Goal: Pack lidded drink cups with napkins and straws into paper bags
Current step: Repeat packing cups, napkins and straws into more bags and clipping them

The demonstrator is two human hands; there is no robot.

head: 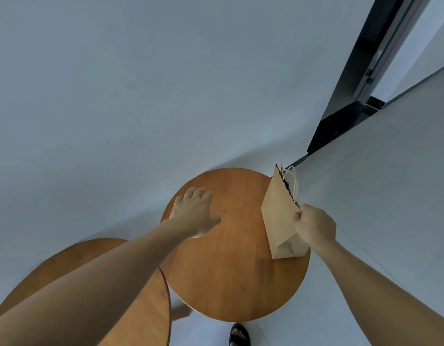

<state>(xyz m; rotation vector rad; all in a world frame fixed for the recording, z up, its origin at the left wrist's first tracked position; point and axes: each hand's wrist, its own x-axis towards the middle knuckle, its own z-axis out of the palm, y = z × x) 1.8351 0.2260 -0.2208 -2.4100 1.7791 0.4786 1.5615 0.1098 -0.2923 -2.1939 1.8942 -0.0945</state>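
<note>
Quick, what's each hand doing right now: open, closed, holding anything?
Left hand: open, fingers spread over the round wooden table, holding nothing.
Right hand: closed, gripping the brown paper bag by its top edge.

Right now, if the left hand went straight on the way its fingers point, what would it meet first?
Probably nothing: the left hand would cross bare table toward the wall; depth unclear.

L hand (194,211) flat, fingers spread; R hand (315,227) pinches bag (278,216) edge; both arms extended.
</note>
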